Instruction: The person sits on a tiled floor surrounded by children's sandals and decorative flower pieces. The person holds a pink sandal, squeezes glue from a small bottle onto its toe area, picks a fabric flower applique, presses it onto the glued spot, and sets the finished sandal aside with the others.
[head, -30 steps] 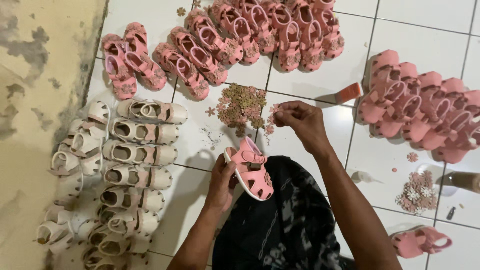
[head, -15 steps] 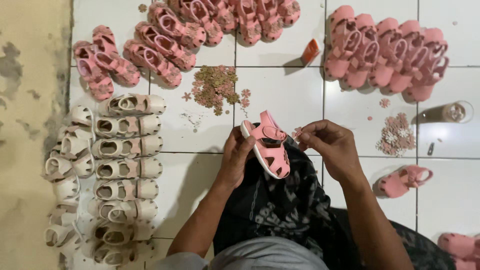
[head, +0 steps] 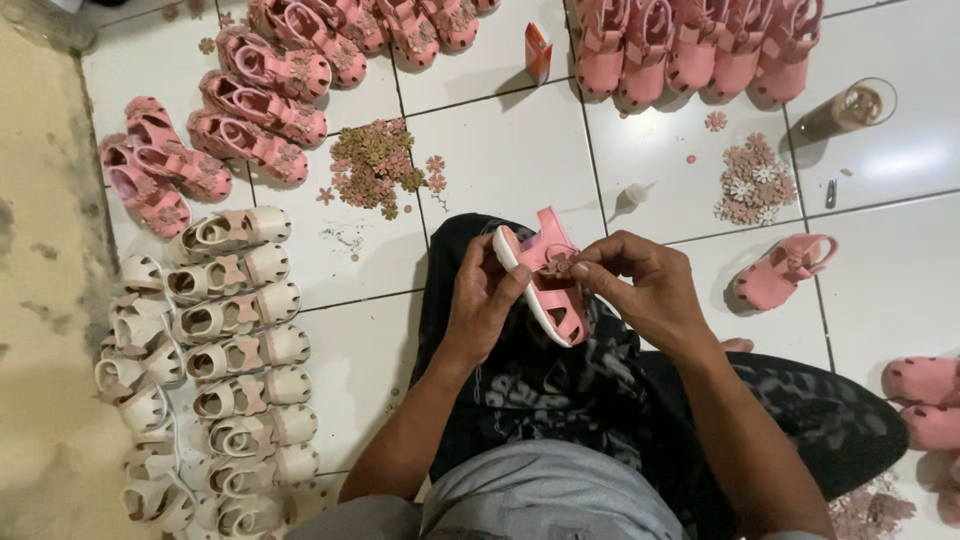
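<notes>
Seen from above: left hand (head: 487,297) gripping a small pink sandal (head: 545,277) over the lap, right hand (head: 640,288) pinching a tiny flower decoration (head: 560,266) against its strap. On the white tiled floor (head: 510,160) — a heap of brownish flower pieces (head: 375,166) ahead, a smaller pinkish heap (head: 750,180) to the right beside a drinking glass (head: 848,108). Cream sandals (head: 215,350) lined up at left, pink sandals (head: 250,110) in rows above them, more pink sandals (head: 690,45) at top right. One lone pink sandal (head: 785,270) lying just right of the hands.

Glossy white tiled floor (head: 500,160), worn beige mat (head: 40,300)
</notes>
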The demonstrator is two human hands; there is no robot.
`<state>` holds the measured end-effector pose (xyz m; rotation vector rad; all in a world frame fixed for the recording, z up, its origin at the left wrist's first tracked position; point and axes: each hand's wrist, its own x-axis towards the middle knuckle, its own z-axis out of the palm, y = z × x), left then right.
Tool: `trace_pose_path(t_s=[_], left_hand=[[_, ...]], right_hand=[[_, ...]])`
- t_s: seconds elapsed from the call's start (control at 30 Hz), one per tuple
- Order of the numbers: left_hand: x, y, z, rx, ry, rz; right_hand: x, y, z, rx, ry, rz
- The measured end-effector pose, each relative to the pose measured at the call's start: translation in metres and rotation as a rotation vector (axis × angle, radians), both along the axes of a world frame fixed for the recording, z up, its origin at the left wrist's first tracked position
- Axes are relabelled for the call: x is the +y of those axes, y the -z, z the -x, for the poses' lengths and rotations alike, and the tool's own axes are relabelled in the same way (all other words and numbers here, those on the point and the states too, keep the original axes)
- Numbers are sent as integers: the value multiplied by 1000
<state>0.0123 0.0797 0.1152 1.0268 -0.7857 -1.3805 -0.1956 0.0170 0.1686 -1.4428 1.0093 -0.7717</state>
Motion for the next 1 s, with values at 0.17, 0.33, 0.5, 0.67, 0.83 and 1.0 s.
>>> trace_pose_path(t_s=[0.17, 0.33, 0.5, 0.67, 0.83, 1.0], left_hand=[[3, -4, 3, -77, 57, 1], [4, -4, 4, -81, 62, 0], [4, -3, 5, -82, 61, -16], [4, -1, 7, -62, 84, -12], [2, 0, 8, -12, 116, -8], [3, -5, 13, -42, 189, -3]], right_hand=[[1, 1, 4, 0, 45, -14], [3, 2, 3, 22, 80, -53], [5, 4, 2, -41, 112, -110], [12, 7, 2, 185, 187, -56], [16, -1, 14, 19, 167, 23], [11, -14, 26, -123, -67, -179]])
